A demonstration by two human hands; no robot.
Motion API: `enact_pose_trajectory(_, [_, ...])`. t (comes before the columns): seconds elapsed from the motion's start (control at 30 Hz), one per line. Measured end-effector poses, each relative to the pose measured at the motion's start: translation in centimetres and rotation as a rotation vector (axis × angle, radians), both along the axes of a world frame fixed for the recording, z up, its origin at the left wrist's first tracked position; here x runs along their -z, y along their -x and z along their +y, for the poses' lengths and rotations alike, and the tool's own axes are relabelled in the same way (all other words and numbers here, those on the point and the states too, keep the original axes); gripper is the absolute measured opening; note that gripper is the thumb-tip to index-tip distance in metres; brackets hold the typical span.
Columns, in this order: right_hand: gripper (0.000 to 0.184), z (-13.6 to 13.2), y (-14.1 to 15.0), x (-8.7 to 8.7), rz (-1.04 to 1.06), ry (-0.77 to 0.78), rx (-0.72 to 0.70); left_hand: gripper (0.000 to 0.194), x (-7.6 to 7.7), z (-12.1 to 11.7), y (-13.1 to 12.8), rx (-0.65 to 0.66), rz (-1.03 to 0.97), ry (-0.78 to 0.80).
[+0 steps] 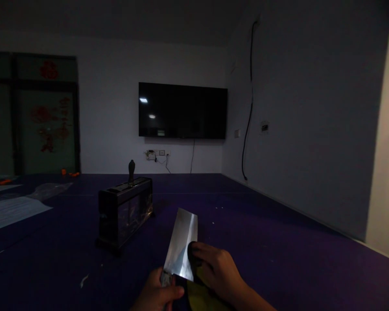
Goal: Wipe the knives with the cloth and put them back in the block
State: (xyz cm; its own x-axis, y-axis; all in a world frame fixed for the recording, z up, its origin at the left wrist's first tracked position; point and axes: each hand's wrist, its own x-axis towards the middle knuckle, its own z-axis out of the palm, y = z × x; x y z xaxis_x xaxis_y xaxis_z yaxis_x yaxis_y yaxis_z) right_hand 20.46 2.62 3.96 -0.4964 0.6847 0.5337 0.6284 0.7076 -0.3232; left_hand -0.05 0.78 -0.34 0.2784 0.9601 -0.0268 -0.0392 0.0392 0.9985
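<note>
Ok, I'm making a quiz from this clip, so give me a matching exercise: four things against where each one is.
Things:
1. cleaver
2. knife block
3. television
4. cloth

Places:
a. on the far wall
b. standing on the purple floor
c. handle in the left hand
d. under the right hand, against the blade

Pairs: 1-c, 2-b, 3-a, 4-d

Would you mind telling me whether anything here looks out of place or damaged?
Nothing looks damaged. The left hand grips the cleaver by its handle while the right hand presses a cloth to the blade. A scrap lies on the purple floor.
</note>
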Motion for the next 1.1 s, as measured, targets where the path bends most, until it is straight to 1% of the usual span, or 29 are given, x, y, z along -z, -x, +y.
enact_pose_trajectory(0.1, [0.050,0.3,-0.3,0.1,-0.008,0.002,0.085,0.047,-0.4,-0.2,0.0,0.006,-0.010,0.021])
enact_pose_trajectory(0.23, [0.047,0.7,-0.7,0.2,0.001,-0.003,0.170,0.043,-0.7,-0.4,0.0,0.004,0.029,0.051])
enact_pose_trajectory(0.37, [0.046,1.7,-1.5,0.4,0.038,-0.021,0.232,0.045,-0.7,-0.5,0.1,-0.004,0.037,0.104])
enact_pose_trajectory(0.5, [0.046,2.6,-2.3,0.8,0.100,-0.027,0.282,0.041,-0.4,-0.1,0.4,0.049,0.074,0.087])
enact_pose_trajectory(0.63, [0.045,3.1,-2.7,1.1,0.127,-0.036,0.304,0.036,-0.5,0.0,0.6,0.082,0.136,0.069])
enact_pose_trajectory(0.77, [0.044,3.3,-2.8,1.2,0.152,-0.049,0.342,0.033,-1.2,-0.3,0.5,0.107,0.153,0.065])
enact_pose_trajectory(0.93, [0.044,3.5,-3.0,1.4,0.131,-0.071,0.352,0.032,-1.6,-0.7,0.4,0.105,0.156,0.062])
enact_pose_trajectory(1.1, [0.046,3.5,-3.1,1.6,0.101,-0.093,0.361,0.033,-1.4,-0.3,0.2,0.069,0.194,0.069])
